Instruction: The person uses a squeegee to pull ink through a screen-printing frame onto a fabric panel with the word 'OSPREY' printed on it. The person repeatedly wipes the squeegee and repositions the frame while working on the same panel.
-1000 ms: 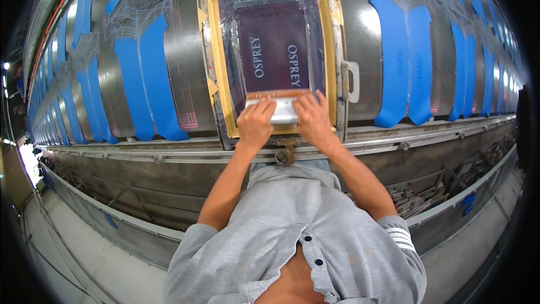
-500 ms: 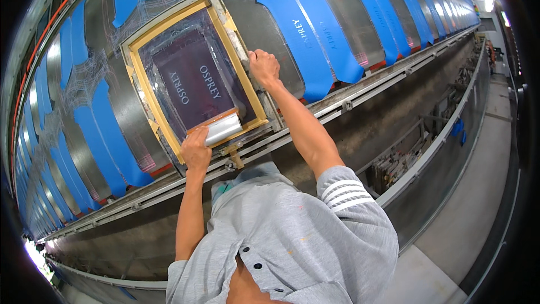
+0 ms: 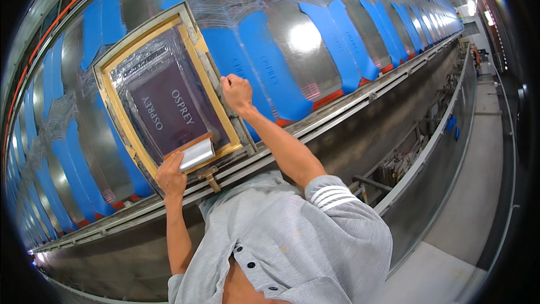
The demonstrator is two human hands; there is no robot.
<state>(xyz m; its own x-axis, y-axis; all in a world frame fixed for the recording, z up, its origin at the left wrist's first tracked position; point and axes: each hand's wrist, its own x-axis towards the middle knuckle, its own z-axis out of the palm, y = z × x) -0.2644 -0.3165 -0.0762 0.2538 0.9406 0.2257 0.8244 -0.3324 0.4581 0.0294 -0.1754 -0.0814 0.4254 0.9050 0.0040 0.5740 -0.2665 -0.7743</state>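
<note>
A printing screen [image 3: 97,73], a metal frame edged with yellow tape around dark mesh with pale lettering, lies tilted over the long table. My left hand [image 3: 171,175] is closed at the screen's near left corner, gripping the end of a squeegee [image 3: 198,153] with a silver body and orange-brown edge. The squeegee rests across the screen's near end. On the far right side, my right hand [image 3: 237,93] is closed at the frame's outer edge, its fingertips partly hidden. Immediately right of the screen lies a blue cut panel [image 3: 264,65] with faint darker lettering.
Rows of blue panels [image 3: 340,45] alternate with bare metal strips [image 3: 301,50] along the table. A metal rail [image 3: 320,126] borders its near edge, with a brass-coloured clamp [image 3: 212,183] below the screen. A walkway [image 3: 478,152] runs along the right.
The screen has shifted left along the table with both my hands and the squeegee. A lettered blue panel now shows at its right, where bare metal showed before.
</note>
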